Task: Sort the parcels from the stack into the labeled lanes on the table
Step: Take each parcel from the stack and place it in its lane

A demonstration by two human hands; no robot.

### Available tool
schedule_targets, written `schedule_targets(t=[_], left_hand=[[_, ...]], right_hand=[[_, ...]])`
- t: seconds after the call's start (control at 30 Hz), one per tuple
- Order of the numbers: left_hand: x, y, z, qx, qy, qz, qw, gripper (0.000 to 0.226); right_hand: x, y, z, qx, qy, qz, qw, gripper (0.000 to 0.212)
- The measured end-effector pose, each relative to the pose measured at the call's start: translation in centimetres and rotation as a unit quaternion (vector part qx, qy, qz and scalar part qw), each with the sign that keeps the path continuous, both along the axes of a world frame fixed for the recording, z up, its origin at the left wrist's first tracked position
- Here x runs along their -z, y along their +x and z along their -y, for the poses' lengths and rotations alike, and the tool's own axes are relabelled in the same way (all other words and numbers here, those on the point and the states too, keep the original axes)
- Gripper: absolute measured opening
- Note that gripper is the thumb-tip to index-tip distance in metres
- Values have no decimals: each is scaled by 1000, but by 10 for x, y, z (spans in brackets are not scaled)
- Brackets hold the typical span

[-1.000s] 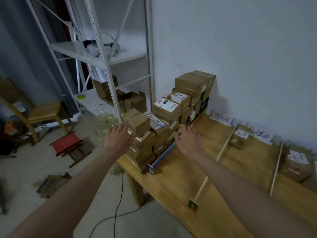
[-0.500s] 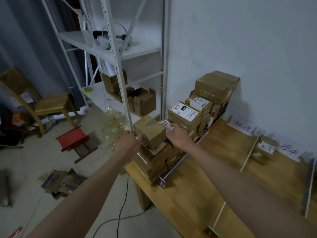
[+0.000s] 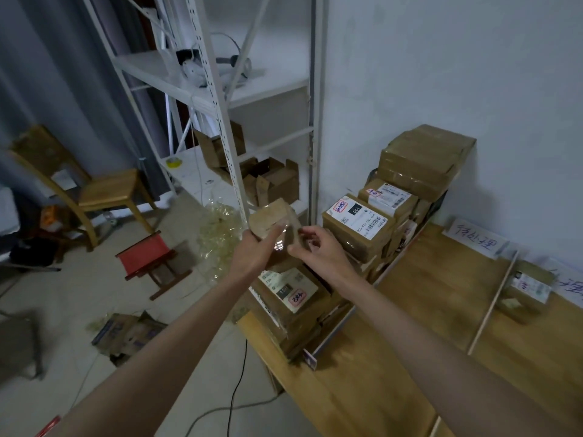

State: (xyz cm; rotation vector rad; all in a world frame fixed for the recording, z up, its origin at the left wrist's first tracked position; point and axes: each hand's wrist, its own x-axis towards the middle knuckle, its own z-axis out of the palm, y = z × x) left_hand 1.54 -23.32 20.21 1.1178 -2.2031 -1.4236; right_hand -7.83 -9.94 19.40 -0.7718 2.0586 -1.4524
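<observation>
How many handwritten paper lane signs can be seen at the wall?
2. One sign lies at the wall behind the first lane; a second sign is cut by the right edge. More may be outside the view.

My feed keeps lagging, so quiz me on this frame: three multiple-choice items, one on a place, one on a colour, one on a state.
1. Where is the small parcel that the hands have?
A. lifted above the near end of the stack
B. flat in a lane
C. on the shelf

2. What colour is the low stool on the floor?
A. blue
B. red
C. white

3. How is the left hand engaged?
A. hanging free
B. flat on the table
C. gripping the small parcel from below

Answers:
1 A, it sits clear above the stack at the table's left end.
2 B, its seat is red.
3 C, its fingers curl around the parcel's lower part while the right hand pinches its right side.
</observation>
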Motion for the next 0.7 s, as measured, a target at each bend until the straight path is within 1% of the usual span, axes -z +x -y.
schedule_targets(t=[0.03,0.07,0.13,0.2,0.27,0.33,0.37,0.4,0.47,0.5,0.53,0.6,0.63,0.7], left_hand=[[-4,-6,4,5,12,-14,1000,68],[-8,-11,6,12,24,-25,999,65],[-16,-20,11,31,43,-41,998,58],[-25,-26,12,51,75,-49,995,59],[-32,-30,12,85,116,-67,987,59],[-42,-31,8,129,198,-87,968,50],[-45,-33,8,152,238,-96,955,50],[-48,-33,6,176,276,-103,939,53],[-51,-36,4,219,318,-111,916,59],[-51,-37,4,234,315,-108,913,58],[-52,-38,4,237,298,-103,919,54],[-53,-39,9,237,225,-85,941,44],[-52,-42,14,235,181,-74,952,43],[-53,-46,23,239,111,-56,963,54]], right_hand=[[-4,1,-1,-5,-15,-5,1000,53],[-8,2,-4,-8,-31,-2,999,52],[-14,-1,-11,0,-61,11,998,43],[-18,-7,-20,39,-98,31,994,35],[-21,-15,-29,110,-137,83,981,30],[-26,-22,-34,153,-142,164,964,27],[-30,-23,-36,150,-136,201,958,27],[-33,-23,-37,136,-130,230,955,27],[-41,-19,-38,92,-135,265,950,32],[-43,-16,-38,72,-155,278,945,34],[-44,-14,-38,63,-185,293,936,36],[-46,-12,-40,88,-216,292,928,40],[-45,-12,-41,116,-205,271,933,43],[-44,-11,-43,173,-158,216,948,47]])
